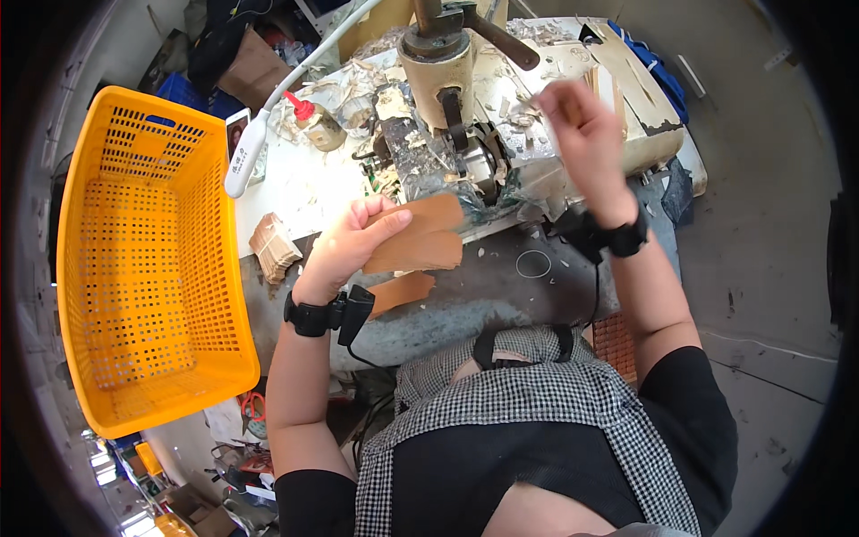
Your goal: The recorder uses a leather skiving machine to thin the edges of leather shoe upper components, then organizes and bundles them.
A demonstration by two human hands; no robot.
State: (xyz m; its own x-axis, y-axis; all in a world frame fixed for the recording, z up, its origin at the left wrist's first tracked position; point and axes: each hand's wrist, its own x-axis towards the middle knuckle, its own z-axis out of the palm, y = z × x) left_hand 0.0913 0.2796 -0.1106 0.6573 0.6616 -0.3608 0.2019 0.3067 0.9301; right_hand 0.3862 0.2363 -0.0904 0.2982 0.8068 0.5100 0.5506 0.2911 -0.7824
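Note:
My left hand [349, 242] grips flat tan leather pieces [416, 252], thumb on top, with their rounded ends toward the machine. Below that hand, another tan piece [403, 293] lies at the bench's near edge. A bench machine [438, 98] with a cream column and a dark lever stands beyond the leather, its metal wheel [479, 166] low at the front. To the right of the column my right hand [586, 134] is raised, a little blurred, with fingers curled together. Whatever is inside those fingers, if anything, is hidden.
A yellow plastic basket [237, 331] stands at the left. Beside it are a stack of leather pieces [273, 249], a white lamp [249, 157] and a red-capped bottle [318, 123]. Pale scraps [358, 76] litter the bench. Larger flat sheets [640, 80] lie at the far right.

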